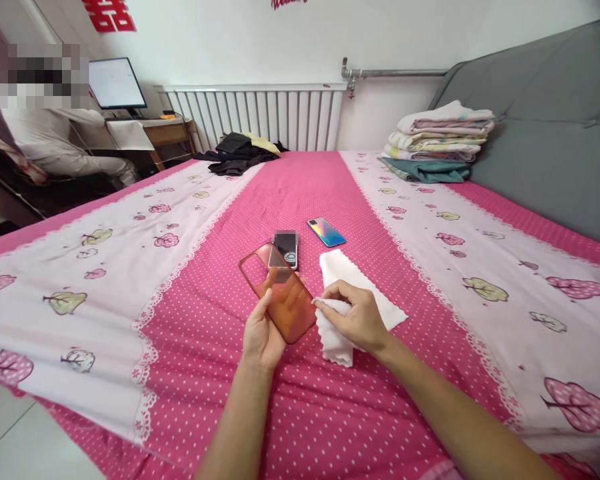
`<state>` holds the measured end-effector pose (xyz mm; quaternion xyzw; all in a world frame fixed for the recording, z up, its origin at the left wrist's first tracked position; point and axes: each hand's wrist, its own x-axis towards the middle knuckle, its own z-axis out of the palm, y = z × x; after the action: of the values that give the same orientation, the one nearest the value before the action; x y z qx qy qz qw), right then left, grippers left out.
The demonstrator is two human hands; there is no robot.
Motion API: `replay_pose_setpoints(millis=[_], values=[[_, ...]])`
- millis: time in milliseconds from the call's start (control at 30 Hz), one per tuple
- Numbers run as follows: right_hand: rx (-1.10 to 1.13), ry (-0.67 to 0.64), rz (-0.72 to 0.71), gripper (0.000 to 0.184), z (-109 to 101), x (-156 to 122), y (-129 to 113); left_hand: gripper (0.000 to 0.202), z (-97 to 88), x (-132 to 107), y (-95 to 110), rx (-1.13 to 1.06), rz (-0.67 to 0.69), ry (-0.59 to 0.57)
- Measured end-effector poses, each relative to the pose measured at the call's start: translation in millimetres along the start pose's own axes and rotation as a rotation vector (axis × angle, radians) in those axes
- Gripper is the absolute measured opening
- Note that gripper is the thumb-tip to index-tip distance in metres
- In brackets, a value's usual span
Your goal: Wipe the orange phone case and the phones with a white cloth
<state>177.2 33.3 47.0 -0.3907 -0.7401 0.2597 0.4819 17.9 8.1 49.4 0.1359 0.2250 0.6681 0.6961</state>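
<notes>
A see-through orange phone case [295,303] is held tilted above the bed by my left hand [263,337], whose fingers show through it from behind. My right hand [357,317] pinches a white cloth [337,343] with a scalloped edge, and its fingertips are at the case's right rim. Part of the cloth spreads out on the bed beyond my right hand. Just past the case lies a dark phone [286,250], partly covered by it. A phone with a shiny rainbow-blue back [327,232] rests farther off to the right.
The bed has a pink dotted sheet [300,180] with tree-print bands. Dark clothes [240,152] lie at its far edge, and folded bedding [435,143] is stacked by the grey headboard [545,120]. At far left a person [55,133] sits at a desk with a monitor [117,83].
</notes>
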Motion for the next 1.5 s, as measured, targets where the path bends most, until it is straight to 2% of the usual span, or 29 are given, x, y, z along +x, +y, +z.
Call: replay_pose_setpoints(millis=[167, 333, 600, 800, 900, 1000, 1100, 1200, 1400, 1500], values=[[-0.109, 0.043, -0.038, 0.006, 7.6, -4.6, -1.2, 0.049, 4.6, -4.2, -4.9, -0.03, -0.086, -0.068], [-0.186, 0.016, -0.11, 0.004, 19.6, -14.6, -4.4, 0.056, 6.0, -3.6, -10.9, -0.053, -0.092, -0.039], [-0.153, -0.076, -0.278, 0.007, 33.4, -28.3, -12.8, 0.071, 3.9, -2.1, -16.2, -0.029, -0.025, 0.068], [-0.087, -0.208, -0.447, 0.011, 31.8, -26.5, -12.6, 0.067, 2.9, -1.7, -15.6, -0.074, -0.027, 0.048], [-0.093, -0.222, -0.484, 0.012, 30.8, -26.6, -11.6, 0.063, 3.2, -2.0, -16.8, -0.075, -0.048, 0.055], [-0.12, -0.177, -0.455, 0.012, 30.7, -27.2, -11.3, 0.066, 3.7, -3.5, -20.1, -0.064, -0.108, 0.077], [-0.115, -0.116, -0.394, 0.011, 30.3, -26.3, -12.0, 0.066, 4.5, -5.9, -24.6, -0.043, -0.139, 0.045], [-0.069, -0.069, -0.343, 0.009, 28.6, -24.1, -13.1, 0.065, 6.1, -8.6, -29.0, 0.003, -0.123, -0.004], [0.045, 0.035, -0.238, 0.007, 23.8, -19.7, -12.1, 0.059, 11.1, -12.0, -42.2, 0.057, -0.028, -0.02], [0.062, 0.122, -0.14, 0.006, 20.8, -16.2, -10.6, 0.057, 11.8, -12.8, -50.6, 0.075, -0.032, -0.035]])
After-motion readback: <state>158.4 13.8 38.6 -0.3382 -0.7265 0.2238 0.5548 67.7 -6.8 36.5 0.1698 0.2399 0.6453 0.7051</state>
